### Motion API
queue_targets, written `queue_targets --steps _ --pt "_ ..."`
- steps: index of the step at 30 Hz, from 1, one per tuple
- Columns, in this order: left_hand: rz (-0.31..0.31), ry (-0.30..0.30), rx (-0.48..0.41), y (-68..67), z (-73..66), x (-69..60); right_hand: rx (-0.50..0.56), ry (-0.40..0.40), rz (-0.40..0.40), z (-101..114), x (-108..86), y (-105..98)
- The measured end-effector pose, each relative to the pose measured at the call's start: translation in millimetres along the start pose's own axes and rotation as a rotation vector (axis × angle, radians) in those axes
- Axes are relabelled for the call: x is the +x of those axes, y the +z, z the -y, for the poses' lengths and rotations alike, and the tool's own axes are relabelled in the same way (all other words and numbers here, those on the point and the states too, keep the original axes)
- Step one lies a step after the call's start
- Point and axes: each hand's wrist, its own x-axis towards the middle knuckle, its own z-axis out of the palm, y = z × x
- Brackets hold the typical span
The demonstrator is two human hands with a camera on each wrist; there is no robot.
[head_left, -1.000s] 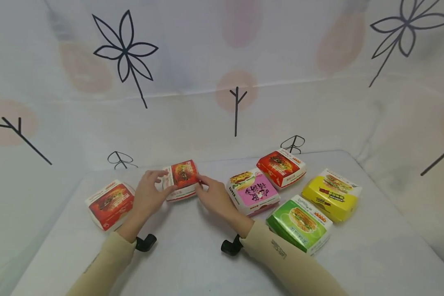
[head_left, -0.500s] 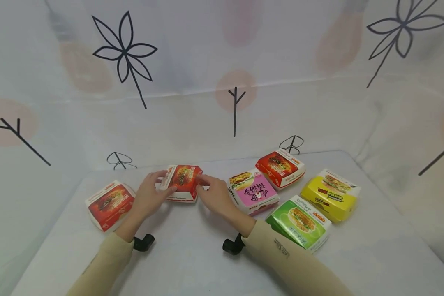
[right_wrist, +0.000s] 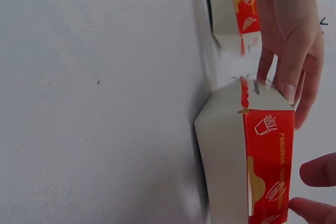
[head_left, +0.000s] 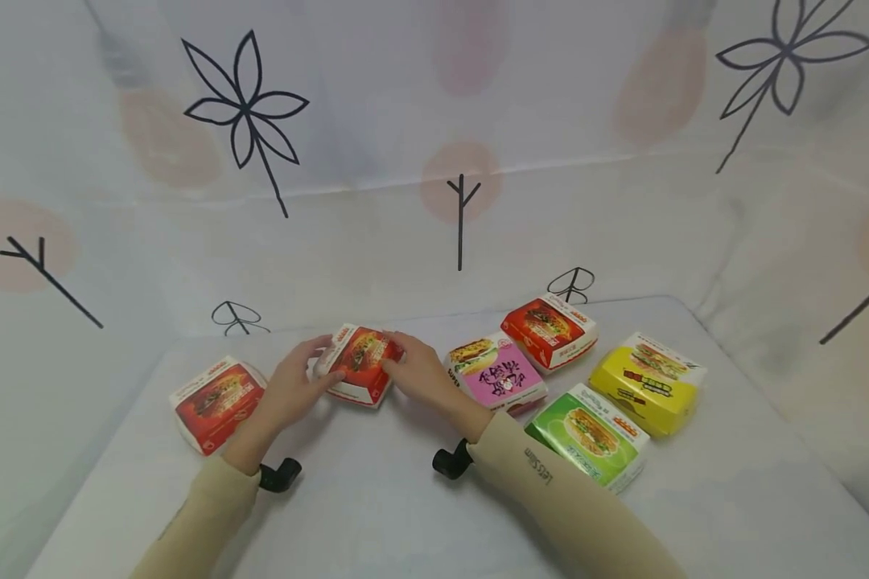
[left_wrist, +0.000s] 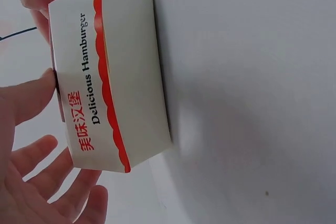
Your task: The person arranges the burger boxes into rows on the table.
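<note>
The centre box (head_left: pixel 362 362) is printed red and white on top, with a burger picture; its white side is marked with black "Delicious Hamburger" lettering, red characters and a scalloped red band, its red end panel with white line drawings and gold shapes. Red-and-white burger prints are also borne by the left box (head_left: pixel 219 402) and the rear right box (head_left: pixel 548 328). The pink box (head_left: pixel 496 376) is lettered in purple. The green box (head_left: pixel 586 438) and yellow box (head_left: pixel 648 384) are topped with white areas. The beige sleeves (head_left: pixel 565 507) are lettered in a dark tone. The white backdrop (head_left: pixel 355 249) is patterned with black flower outlines and peach spots.
</note>
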Motion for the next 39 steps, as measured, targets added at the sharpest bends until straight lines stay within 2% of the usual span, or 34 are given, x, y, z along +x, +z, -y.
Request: queue_targets --steps 3,12,18,24,32,39 --pt "-0.016 -0.014 0.002 1.9 -2.6 0.7 -0.001 0.019 -0.02 -2 -1.3 0" --pt "-0.132 -0.12 0.012 1.5 -4.8 -2.1 -0.037 0.033 -0.067 0 -7.6 0" --pt "-0.154 -0.116 0.038 2.7 -0.6 -2.7 -0.085 0.003 -0.108 -1 -11.8 0" --pt "-0.11 -0.089 0.035 4.9 1.5 -2.3 -0.112 -0.027 -0.11 0 -18.9 -2" --pt "-0.033 -0.071 0.026 5.7 0.0 -1.6 -0.083 -0.037 -0.13 -2 -18.1 -2" --pt "0.028 -0.049 -0.008 3.3 1.1 -1.1 -0.047 -0.034 -0.072 -2 -11.8 -5"
